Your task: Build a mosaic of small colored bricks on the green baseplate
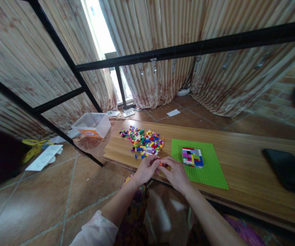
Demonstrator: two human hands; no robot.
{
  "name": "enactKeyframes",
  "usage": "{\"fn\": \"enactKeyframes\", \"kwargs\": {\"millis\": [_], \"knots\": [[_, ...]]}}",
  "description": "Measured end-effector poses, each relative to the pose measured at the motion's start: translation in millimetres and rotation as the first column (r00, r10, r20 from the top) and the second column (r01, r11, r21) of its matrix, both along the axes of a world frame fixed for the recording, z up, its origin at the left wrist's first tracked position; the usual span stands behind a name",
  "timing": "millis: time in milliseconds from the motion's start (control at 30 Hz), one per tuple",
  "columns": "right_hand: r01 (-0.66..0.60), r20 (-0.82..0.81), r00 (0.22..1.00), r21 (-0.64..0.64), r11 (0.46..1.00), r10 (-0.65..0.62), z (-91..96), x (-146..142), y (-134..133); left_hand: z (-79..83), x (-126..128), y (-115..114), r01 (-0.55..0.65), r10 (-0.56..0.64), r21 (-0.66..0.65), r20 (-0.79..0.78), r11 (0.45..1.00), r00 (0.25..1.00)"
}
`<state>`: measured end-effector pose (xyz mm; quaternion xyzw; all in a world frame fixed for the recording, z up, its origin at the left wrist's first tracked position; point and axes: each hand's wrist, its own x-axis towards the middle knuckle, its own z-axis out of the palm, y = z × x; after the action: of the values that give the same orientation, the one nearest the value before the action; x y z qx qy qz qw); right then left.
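Observation:
My left hand (147, 168) and my right hand (176, 173) meet at the near edge of a low wooden board (240, 164), fingers pinched together on a small orange brick (161, 164). Just beyond them lies a pile of small coloured bricks (143, 140). To the right of the pile sits a green baseplate (209, 164) with a flat block of mixed-colour bricks (192, 156) built on it. Both hands are left of that block, near the baseplate's left edge.
A clear plastic tub (93, 123) stands on the tiled floor at the board's left end. A black phone (288, 171) lies on the board at right. A black metal frame (86, 92) crosses the view. Yellow scissors (34, 145) and a white tray (45, 157) lie at left.

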<state>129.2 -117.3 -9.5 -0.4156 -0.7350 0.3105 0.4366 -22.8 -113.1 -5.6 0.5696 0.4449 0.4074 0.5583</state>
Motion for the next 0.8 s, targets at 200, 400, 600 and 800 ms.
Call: {"fn": "enactKeyframes", "kwargs": {"millis": [200, 400, 600, 800], "knots": [[0.001, 0.000, 1.000, 0.005, 1.000, -0.001, 1.8, -0.3, -0.9, 2.0, 0.5, -0.7, -0.011, 0.012, -0.018, 0.029, 1.000, 1.000], [-0.002, -0.005, 1.000, 0.007, 1.000, 0.002, 0.6, -0.2, -0.7, 1.5, -1.5, -0.8, -0.002, 0.003, -0.008, 0.018, 1.000, 1.000], [0.003, -0.012, 1.000, 0.010, 1.000, -0.003, -1.0, -0.1, -0.9, 4.8, 0.4, -1.3, -0.026, 0.026, -0.003, 0.029, 1.000, 0.999], [0.007, -0.040, 0.999, 0.018, 1.000, -0.007, -1.9, -0.4, -1.9, 3.1, -1.7, 0.2, -0.030, 0.031, -0.007, 0.035, 1.000, 0.999]]}}
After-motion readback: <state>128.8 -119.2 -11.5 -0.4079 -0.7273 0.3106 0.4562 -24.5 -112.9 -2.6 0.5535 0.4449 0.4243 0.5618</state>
